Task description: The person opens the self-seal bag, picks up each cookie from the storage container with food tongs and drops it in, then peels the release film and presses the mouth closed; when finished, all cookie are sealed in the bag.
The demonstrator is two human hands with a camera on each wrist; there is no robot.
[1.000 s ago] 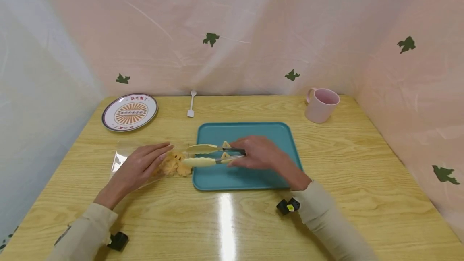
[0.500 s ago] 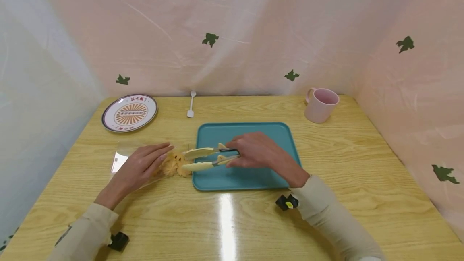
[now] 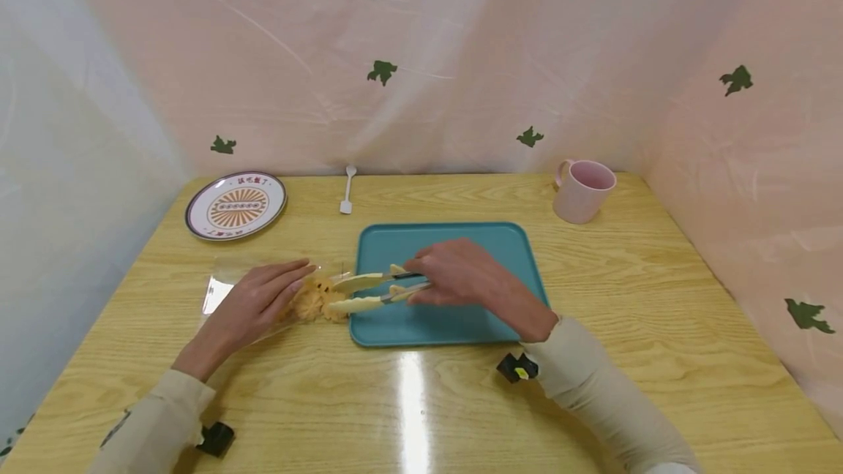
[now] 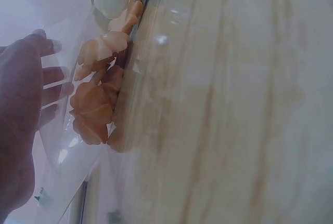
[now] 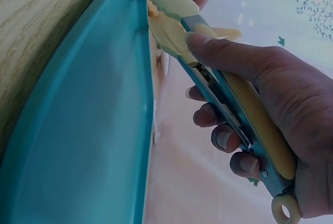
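Observation:
My left hand (image 3: 257,298) rests over a clear plastic bag (image 3: 217,295), fingers nearly straight. Inside the bag lie several orange, scalloped cookies (image 3: 311,303), bunched near the end facing the blue-green tray (image 3: 435,328). In the left wrist view, ribbed cookies (image 4: 92,110) show through the film beside the fingers. Above the tray my right hand (image 3: 457,273) grips a pair of tongs (image 3: 358,303) with cream-yellow heads and metal arms. The tong heads, slightly apart, reach over the tray's left edge to the cookies. The right wrist view shows the tongs' heads (image 5: 174,18) close beside the orange pieces.
A patterned plate (image 3: 237,205) lies at the back left of the wooden table (image 3: 316,415), with a small white spoon-like stick (image 3: 347,190) right of it. A pink mug (image 3: 582,192) stands at the back right. Fabric walls (image 3: 421,115) close in the back and sides.
My right hand has moved slightly left with the tongs, bringing their heads further over the cookies at the bag's end. The left hand has stayed on the bag.

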